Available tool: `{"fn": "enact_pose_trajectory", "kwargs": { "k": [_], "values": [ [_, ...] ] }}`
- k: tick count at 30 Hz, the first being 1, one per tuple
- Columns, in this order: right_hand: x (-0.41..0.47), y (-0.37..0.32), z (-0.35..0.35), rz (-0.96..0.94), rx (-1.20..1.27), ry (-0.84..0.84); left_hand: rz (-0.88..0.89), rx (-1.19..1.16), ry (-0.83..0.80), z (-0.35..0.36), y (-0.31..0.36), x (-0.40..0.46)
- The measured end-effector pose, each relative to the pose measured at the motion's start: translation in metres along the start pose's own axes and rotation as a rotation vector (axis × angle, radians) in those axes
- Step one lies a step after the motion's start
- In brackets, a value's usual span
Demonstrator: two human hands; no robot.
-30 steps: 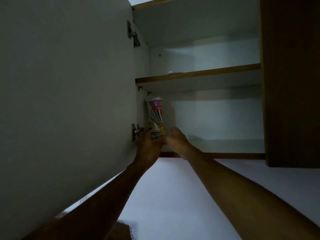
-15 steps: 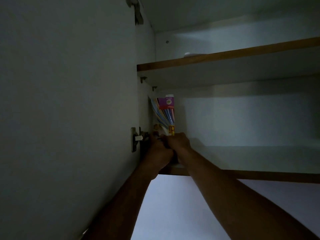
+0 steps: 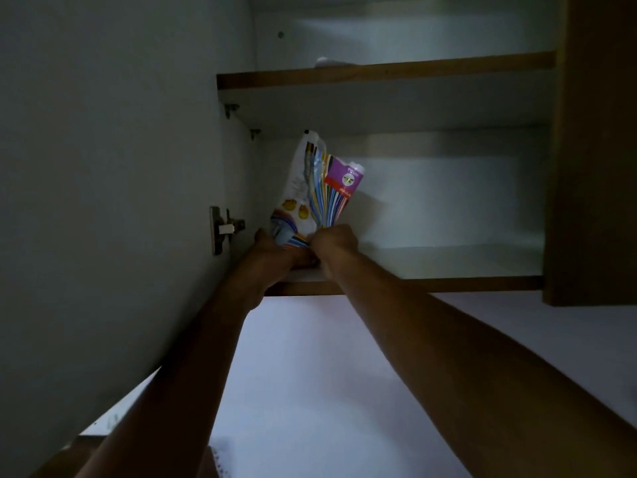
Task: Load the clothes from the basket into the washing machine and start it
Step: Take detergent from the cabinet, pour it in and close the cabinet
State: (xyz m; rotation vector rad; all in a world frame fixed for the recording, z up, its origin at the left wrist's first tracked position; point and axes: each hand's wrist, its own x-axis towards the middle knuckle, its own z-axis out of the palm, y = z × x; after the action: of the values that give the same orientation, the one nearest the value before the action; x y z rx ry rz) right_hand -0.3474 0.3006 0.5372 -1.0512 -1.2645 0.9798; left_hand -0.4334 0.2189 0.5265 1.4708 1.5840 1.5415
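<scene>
Detergent pouch (image 3: 317, 191) gripped at its base by both hands, left (image 3: 275, 253) and right (image 3: 332, 241).

cupboard door (image 3: 103, 167) open | hinge (image 3: 224, 229) | upper shelf (image 3: 386, 72) | packet (image 3: 317, 191) tilted

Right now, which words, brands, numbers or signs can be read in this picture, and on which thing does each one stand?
No text can be quoted with certainty.
Striped, colourful plastic pouch, held at its bottom by both hands: white lettering on the purple and red corner panel, tilted and blurred, not readable.
Same pouch, white left side: faint grey print and yellow pictures, too small to read.
White cupboard door, wooden shelves: no text.
</scene>
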Motion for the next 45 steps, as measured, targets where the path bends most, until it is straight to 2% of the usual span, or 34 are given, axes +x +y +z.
{"fn": "enact_pose_trajectory", "kwargs": {
  "k": [5,8,11,14,17,19,22,26,31,38,42,45],
  "values": [
    [-0.005,0.001,-0.036,0.073,0.242,-0.051,0.026,-0.17,0.1,0.002,-0.004,-0.005],
    [-0.022,-0.005,-0.069,0.029,0.283,-0.027,0.054,-0.24,0.058,0.009,-0.001,-0.015],
    [-0.041,-0.006,-0.105,-0.057,0.272,-0.012,0.144,-0.253,0.013,0.029,0.005,-0.034],
    [-0.062,-0.007,-0.147,-0.062,0.288,0.017,0.238,-0.289,-0.044,0.056,0.014,-0.059],
    [-0.087,-0.009,-0.199,-0.103,0.275,0.044,0.286,-0.364,-0.139,0.087,0.028,-0.09],
    [-0.108,-0.011,-0.238,-0.128,0.295,0.075,0.301,-0.415,-0.258,0.107,0.037,-0.113],
    [-0.146,-0.005,-0.298,-0.134,0.287,0.127,0.342,-0.435,-0.559,0.142,0.045,-0.15],
    [-0.208,0.019,-0.387,-0.073,0.179,0.201,0.354,-0.342,-0.926,0.198,0.056,-0.207],
    [-0.291,0.057,-0.482,0.004,0.058,0.306,0.307,-0.302,-1.252,0.268,0.055,-0.296],
    [-0.392,0.1,-0.576,0.12,-0.089,0.517,0.285,-0.373,-1.384,0.362,0.026,-0.4],
    [-0.438,0.132,-0.601,0.194,-0.097,0.576,0.151,-0.373,-1.359,0.41,-0.016,-0.438],
    [-0.471,0.157,-0.604,0.263,-0.096,0.684,0.142,-0.311,-1.354,0.438,-0.043,-0.468]
  ]
}}
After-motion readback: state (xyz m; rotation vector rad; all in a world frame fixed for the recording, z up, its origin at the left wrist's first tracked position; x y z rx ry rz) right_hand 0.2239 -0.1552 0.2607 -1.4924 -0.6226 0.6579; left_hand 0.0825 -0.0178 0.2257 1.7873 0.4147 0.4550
